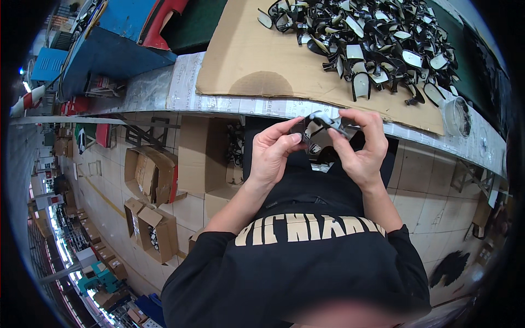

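Observation:
Just in front of the bench edge, both my hands hold what looks like a glossy black shoe heel point(325, 118) with a shiny pale highlight. My left hand point(269, 156) pinches its dark left end between thumb and index finger. At the other end, the thumb and fingers of my right hand point(365, 150) are closed on it. Part of the piece is covered by my fingers. Beyond my hands lies a heap of similar black heels point(377, 44), many with white inner faces, on a flat cardboard sheet point(235, 60).
A round clear container point(457, 117) stands at the bench's right end. Blue machinery point(109, 60) is at the far left. Open cardboard boxes point(158, 229) stand on the tiled floor, left of me. Another tall carton point(192, 156) sits beneath the bench edge.

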### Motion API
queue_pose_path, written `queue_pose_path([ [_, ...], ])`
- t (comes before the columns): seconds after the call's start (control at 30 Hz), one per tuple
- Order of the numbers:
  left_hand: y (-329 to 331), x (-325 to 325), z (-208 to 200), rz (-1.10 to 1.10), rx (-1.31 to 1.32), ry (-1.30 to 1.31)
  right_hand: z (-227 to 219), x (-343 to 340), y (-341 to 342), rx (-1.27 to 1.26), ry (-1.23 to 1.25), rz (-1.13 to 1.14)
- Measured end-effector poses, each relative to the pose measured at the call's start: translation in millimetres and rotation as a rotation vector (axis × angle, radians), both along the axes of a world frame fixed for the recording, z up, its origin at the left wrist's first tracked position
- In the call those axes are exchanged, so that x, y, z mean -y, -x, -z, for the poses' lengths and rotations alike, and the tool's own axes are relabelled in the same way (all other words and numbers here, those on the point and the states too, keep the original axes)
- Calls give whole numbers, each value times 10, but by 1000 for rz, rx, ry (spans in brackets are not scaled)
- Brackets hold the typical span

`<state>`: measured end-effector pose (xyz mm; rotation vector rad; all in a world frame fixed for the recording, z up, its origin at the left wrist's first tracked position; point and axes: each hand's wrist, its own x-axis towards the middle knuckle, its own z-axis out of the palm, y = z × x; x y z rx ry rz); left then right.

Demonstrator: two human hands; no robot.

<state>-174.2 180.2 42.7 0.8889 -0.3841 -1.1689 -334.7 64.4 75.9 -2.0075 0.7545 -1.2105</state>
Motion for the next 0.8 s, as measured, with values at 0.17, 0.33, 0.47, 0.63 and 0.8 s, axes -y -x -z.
queue_pose_path([
  [0.17,26,11,-18,-28,-40,-19,60,114,46,44,6,84],
  [0.33,-4,45,-3,-33,-145,-14,-18,-26,63,23,50,-41],
  [0.47,29,73,-48,-91,-169,-64,105,-49,18,-43,129,-11],
  [0.63,-28,55,-46,-71,-296,-85,242,144,58,-58,70,141],
  [0.8,-85,61,-41,-99,-347,-141,313,262,116,-31,3,173],
])
